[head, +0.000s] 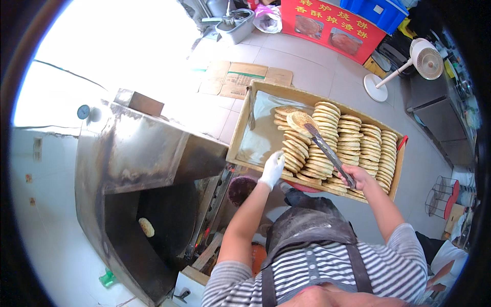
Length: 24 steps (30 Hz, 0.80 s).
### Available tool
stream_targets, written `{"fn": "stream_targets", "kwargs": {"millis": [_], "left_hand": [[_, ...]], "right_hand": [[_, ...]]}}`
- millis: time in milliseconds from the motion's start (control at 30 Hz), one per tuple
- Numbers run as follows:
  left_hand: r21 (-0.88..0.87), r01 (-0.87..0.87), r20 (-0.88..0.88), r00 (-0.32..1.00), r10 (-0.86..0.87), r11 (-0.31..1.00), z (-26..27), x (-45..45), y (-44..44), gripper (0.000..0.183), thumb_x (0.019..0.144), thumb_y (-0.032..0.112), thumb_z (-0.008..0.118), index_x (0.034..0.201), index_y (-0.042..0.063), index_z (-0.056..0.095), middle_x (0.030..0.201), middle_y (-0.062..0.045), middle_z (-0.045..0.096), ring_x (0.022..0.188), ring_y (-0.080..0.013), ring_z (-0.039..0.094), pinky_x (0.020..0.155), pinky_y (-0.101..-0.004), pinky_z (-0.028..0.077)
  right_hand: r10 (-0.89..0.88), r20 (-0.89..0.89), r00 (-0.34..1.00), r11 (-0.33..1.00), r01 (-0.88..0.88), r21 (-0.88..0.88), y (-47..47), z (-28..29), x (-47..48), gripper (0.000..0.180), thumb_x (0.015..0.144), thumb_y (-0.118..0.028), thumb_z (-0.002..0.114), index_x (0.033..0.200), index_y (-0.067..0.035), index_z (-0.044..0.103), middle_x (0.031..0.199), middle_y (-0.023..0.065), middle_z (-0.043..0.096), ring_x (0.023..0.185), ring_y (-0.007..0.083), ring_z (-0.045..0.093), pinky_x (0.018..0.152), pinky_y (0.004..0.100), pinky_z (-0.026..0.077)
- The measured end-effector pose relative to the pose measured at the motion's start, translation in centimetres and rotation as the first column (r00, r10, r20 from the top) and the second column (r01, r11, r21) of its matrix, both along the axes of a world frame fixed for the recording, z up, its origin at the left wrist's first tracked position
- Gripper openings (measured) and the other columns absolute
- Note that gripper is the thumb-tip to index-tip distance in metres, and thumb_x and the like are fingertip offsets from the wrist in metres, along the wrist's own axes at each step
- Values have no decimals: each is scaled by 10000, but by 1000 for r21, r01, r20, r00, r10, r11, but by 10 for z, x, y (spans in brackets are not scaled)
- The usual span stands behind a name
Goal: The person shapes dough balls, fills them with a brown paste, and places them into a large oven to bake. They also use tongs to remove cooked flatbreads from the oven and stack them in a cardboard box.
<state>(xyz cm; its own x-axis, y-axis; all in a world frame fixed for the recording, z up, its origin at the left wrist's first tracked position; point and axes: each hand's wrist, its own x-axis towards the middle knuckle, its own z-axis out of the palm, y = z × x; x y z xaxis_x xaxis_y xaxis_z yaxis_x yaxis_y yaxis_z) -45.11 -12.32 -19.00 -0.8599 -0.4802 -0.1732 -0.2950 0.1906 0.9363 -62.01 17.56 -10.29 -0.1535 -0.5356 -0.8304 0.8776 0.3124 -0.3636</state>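
Note:
My right hand (356,177) grips long dark metal tongs (329,152), which reach up and left over the flatbreads. At their far end is a round flatbread (299,121) with a browned, seeded-looking top. My left hand (273,168), in a white glove, is at the near edge of a shallow wooden box (234,147), beside the leftmost row of flatbreads (295,150). Whether its fingers touch a bread is unclear. Several tight rows of flatbreads (350,140) stand on edge across the box's middle and right. A pale liner (261,115) covers its left part.
On my left stands a metal oven (134,153) with a dark opening; one flatbread (146,227) is inside. Flattened cardboard (241,78) lies on the tiled floor beyond the box. Farther off are a white fan (425,59), a grey bucket (236,28) and a blue crate (378,13).

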Motion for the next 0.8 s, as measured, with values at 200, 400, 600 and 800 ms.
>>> {"fn": "stream_targets", "kwargs": {"millis": [200, 400, 600, 800], "left_hand": [[4, -119, 469, 877, 103, 993, -86, -138, -35, 508, 839, 324, 574, 1179, -40, 474, 1164, -259, 558, 1084, -373, 546, 928, -379, 425], [78, -182, 461, 878, 126, 980, -111, -150, -37, 834, 689, 150, 745, 1312, -32, 222, 1212, -215, 502, 1091, -314, 526, 949, -343, 414], [348, 49, 35, 997, -65, 936, -155, -138, -48, 844, 722, 5, 675, 1427, 74, 217, 1292, -158, 442, 1099, -224, 502, 940, -306, 414], [563, 121, 83, 976, -202, 817, -165, -134, -60, 712, 805, 29, 601, 1430, 157, 285, 1406, -134, 352, 1205, -210, 416, 1002, -304, 353]], "right_hand": [[-97, 59, 994, 994, 99, -37, 26, 3, -4, 345, 947, -207, 476, 1218, 7, 485, 821, 68, 609, 624, 129, 587, 518, 245, 505], [-102, 150, 983, 995, 102, 6, 37, -7, -28, 350, 933, -171, 492, 1215, 36, 479, 838, 100, 611, 616, 166, 586, 527, 256, 496], [18, 245, 969, 998, -4, -57, 31, -14, -47, 358, 960, -226, 456, 1211, 28, 486, 816, 75, 606, 616, 130, 570, 512, 250, 504], [123, 271, 955, 981, -158, 110, -12, -37, -76, 370, 978, -271, 404, 1167, 30, 506, 760, 61, 600, 575, 106, 561, 455, 218, 485]]}}
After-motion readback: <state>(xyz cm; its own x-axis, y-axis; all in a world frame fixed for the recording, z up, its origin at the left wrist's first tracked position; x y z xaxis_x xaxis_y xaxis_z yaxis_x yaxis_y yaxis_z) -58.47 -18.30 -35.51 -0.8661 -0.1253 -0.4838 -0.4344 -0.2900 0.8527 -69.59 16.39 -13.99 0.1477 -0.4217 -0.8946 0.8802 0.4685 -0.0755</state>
